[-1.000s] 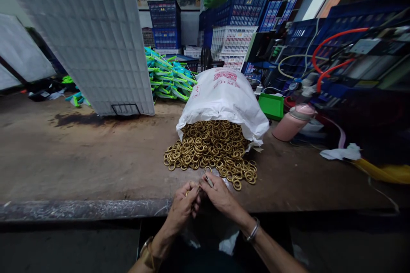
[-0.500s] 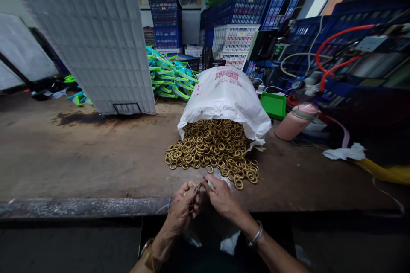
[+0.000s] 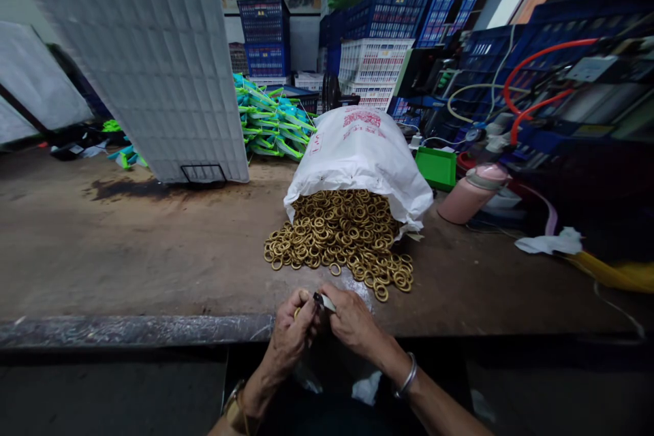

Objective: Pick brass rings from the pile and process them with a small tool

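My left hand [image 3: 292, 332] is closed around a small brass ring [image 3: 298, 313] at the near edge of the workbench. Touching it, my right hand [image 3: 352, 319] pinches a short metal tool [image 3: 323, 302] whose tip meets the ring. Just beyond both hands, a pile of brass rings [image 3: 337, 238] spills out of a white woven sack [image 3: 362, 150] lying on its side on the brown bench [image 3: 127, 252]. A bangle sits on my right wrist and a band on my left.
A white gridded panel [image 3: 153, 61] leans at the back left. Green and blue bundles [image 3: 270, 124] lie behind the sack. A green box [image 3: 436, 168], a pink flask [image 3: 467, 194], hoses and stacked blue crates [image 3: 388, 10] crowd the right and back.
My hands stayed together at the bench edge. The tool in my right hand tilted down toward the ring in my left hand.
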### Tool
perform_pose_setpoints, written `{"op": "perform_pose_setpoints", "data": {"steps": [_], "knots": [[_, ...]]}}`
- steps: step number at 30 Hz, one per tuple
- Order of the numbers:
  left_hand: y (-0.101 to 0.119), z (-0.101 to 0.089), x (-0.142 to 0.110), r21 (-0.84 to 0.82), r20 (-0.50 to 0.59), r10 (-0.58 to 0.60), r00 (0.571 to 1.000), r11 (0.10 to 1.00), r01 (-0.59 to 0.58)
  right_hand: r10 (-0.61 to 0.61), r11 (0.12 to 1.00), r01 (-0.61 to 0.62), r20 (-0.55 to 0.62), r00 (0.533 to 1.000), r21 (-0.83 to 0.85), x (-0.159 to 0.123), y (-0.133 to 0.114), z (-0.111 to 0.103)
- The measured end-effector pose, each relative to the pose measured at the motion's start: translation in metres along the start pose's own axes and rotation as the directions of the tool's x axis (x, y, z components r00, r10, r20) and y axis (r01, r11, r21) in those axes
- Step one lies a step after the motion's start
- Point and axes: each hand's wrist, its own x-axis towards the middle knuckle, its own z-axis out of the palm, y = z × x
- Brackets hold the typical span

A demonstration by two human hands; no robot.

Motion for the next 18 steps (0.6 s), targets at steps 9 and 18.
{"op": "perform_pose_setpoints", "data": {"steps": [9,18], "knots": [[0.017,0.008,-0.016,-0.140,0.113,-0.104,0.988,0.983,0.119,0.261,0.931,-0.275,-0.088,0.961,-0.242,0.009,0.032,0.009],[0.010,-0.001,-0.005,-0.289,0.066,-0.090,0.994,0.952,0.105,0.414,0.838,-0.467,-0.228,0.881,-0.282,0.034,0.032,0.009]]}}
